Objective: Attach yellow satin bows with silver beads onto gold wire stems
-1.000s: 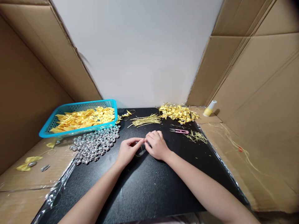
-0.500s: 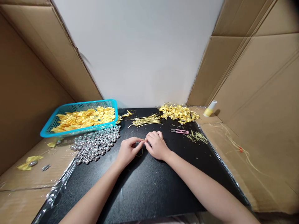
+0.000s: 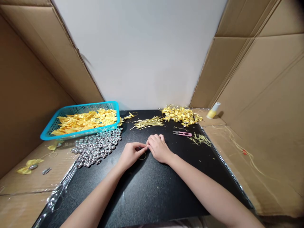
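My left hand (image 3: 131, 154) pinches a thin gold cord (image 3: 142, 158), which hangs in a small loop below the fingers. Right against its fingertips is my right hand (image 3: 158, 148), its fingers curled together at the same spot. What the right fingers grip is mostly hidden, though the cord runs up to that place. Beyond the hands lies a bundle of cut gold cords (image 3: 148, 122). Silver beads (image 3: 95, 150) are spread to the left of my left hand. Pink thread snips (image 3: 185, 134) rest to the right of my right hand.
A blue basket (image 3: 44, 134) of yellow ribbon bows stands at the back left. Finished-looking yellow bows (image 3: 180, 114) are heaped at the back right. Cord scraps (image 3: 200, 139) lie near the snips, and a thread spool (image 3: 213, 110) stands by the cardboard wall (image 3: 268, 104).
My left hand's fingers have drawn a little straighter and its knuckles sit slightly lower. Both hands stay together at the same spot, and the cord loop still hangs there.
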Available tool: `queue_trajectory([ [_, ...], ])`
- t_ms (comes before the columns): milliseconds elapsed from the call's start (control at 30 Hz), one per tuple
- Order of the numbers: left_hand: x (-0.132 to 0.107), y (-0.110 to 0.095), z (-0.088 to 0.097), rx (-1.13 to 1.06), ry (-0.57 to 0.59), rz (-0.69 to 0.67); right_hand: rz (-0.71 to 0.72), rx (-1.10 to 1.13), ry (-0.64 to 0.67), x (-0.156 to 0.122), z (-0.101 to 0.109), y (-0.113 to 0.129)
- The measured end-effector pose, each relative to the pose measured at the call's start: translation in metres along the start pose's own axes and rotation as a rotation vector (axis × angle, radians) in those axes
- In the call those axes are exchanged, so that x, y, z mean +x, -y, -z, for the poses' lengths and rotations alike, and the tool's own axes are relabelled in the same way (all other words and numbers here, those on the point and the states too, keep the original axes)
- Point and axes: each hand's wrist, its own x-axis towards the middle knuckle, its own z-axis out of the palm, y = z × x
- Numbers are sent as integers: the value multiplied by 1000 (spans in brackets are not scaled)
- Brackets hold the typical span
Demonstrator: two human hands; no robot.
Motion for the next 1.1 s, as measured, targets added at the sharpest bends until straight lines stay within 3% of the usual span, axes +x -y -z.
queue_trajectory([
  [200,-1,-1,-3,-56,34,32,-60,126,-30,1,1,0],
  [400,3,7,-3,-179,-35,90,-186,329,-136,3,0,-8],
  [633,3,3,-2,-312,-24,118,-119,506,-108,4,0,-9],
  [1100,3,-2,6,-363,82,112,-103,600,-125,6,-2,-12],
])
